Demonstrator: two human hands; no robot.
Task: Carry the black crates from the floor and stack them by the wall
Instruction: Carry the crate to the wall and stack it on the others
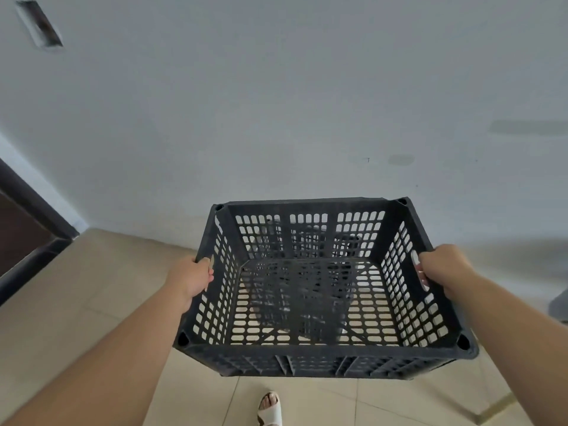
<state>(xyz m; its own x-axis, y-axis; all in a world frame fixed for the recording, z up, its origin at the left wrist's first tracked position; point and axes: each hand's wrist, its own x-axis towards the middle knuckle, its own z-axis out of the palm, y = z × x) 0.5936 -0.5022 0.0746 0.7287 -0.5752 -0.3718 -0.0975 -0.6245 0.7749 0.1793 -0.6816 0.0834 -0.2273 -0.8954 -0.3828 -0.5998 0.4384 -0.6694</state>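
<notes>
I hold a black perforated plastic crate (319, 353) in the air in front of me, open side up and empty. My left hand (193, 276) grips its left rim, thumb hooked over the top edge. My right hand (442, 267) grips the right side, fingers curled through the handle slot. Through the crate's grid, dark shapes of another black crate (310, 241) show below, close to the white wall (276, 118); how it lies I cannot tell.
Beige floor tiles (101, 287) spread below. A dark brown door frame (33, 229) stands at the left. My foot in a white sandal (270, 408) is under the crate's near edge. A grey object (559, 305) sits at the right edge.
</notes>
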